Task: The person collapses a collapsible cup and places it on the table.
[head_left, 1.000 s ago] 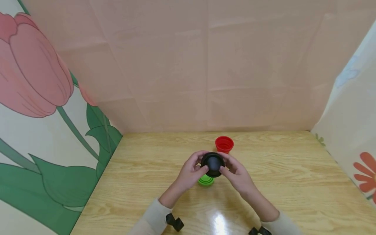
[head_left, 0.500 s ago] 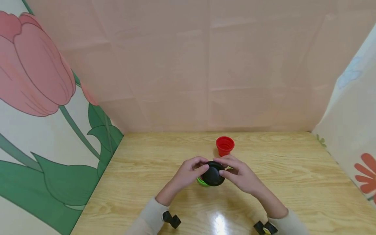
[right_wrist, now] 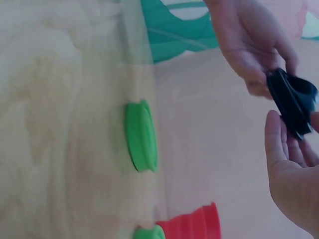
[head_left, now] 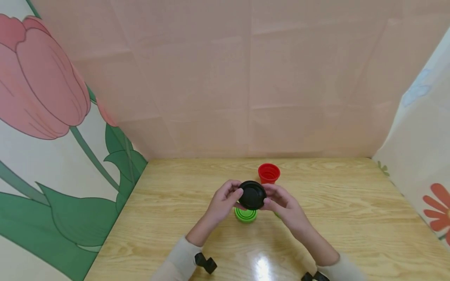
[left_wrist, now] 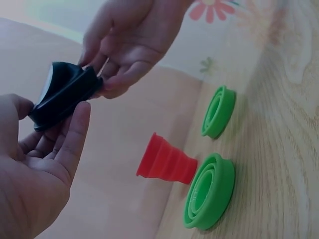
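My left hand (head_left: 221, 201) and right hand (head_left: 286, 207) hold a black collapsible cup (head_left: 252, 195) between them above the table, gripping its rim from opposite sides with thumbs and fingers. In the left wrist view the cup (left_wrist: 62, 94) is tilted and mostly flattened, with a bent, pushed-in part on one face. A flattened green collapsible cup (head_left: 246, 215) lies on the table below the hands. A second green one (left_wrist: 219, 112) is almost hidden by my right hand in the head view. Behind them a red collapsible cup (head_left: 268, 172) stands stretched out, its wide mouth up.
The wood-grain table (head_left: 175, 187) ends at a pinkish backdrop (head_left: 211, 97) at the back. Flower-printed panels flank it, with a large tulip (head_left: 45, 78) on the left. Black blocks (head_left: 205, 262) are strapped at the sleeves.
The black cup dips towards me, then rises again, and its face turns from a bulging middle to a flatter, recessed one. The green and red cups stay put.
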{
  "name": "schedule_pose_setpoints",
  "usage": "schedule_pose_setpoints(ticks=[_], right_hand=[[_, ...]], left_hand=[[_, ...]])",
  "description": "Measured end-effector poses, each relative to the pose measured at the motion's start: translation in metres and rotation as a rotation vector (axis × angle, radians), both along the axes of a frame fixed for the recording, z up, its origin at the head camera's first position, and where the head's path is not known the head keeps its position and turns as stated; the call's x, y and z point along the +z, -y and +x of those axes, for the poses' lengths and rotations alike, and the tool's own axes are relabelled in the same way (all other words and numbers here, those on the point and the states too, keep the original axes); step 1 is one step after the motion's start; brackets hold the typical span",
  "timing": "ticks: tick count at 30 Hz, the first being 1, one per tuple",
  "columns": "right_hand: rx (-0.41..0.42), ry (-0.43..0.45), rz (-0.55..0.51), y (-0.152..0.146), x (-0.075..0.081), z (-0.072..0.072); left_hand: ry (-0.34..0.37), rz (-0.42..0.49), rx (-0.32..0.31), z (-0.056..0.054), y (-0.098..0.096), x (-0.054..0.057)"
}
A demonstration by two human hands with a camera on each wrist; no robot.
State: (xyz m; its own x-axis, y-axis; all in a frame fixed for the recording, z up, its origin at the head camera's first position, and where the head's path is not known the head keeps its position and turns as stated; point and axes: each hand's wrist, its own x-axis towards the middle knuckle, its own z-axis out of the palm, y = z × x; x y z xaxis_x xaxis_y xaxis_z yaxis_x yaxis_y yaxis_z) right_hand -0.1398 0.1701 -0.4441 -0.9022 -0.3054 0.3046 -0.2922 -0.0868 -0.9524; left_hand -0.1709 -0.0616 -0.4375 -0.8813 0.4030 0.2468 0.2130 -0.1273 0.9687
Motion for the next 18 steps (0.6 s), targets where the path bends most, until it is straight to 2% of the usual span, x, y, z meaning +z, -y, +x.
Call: schedule_pose_setpoints(ticks=[5,10,14,18], right_hand=[[0.007,-0.007,-0.005,0.002,-0.002,0.000],[0.011,0.004,0.115,-0.005,0.003,-0.002],[0.003,-0.006,0.213,-0.011,0.007,-0.006],[-0.007,-0.018,0.228,-0.012,0.007,-0.008]], left_hand=[[0.027,-0.021,0.004,0.002,0.000,-0.001],[0.039,-0.103,0.042,0.003,0.000,0.000],[0.045,-0.159,0.010,0.003,-0.001,-0.001],[0.071,-0.177,-0.019,0.003,-0.003,-0.002]])
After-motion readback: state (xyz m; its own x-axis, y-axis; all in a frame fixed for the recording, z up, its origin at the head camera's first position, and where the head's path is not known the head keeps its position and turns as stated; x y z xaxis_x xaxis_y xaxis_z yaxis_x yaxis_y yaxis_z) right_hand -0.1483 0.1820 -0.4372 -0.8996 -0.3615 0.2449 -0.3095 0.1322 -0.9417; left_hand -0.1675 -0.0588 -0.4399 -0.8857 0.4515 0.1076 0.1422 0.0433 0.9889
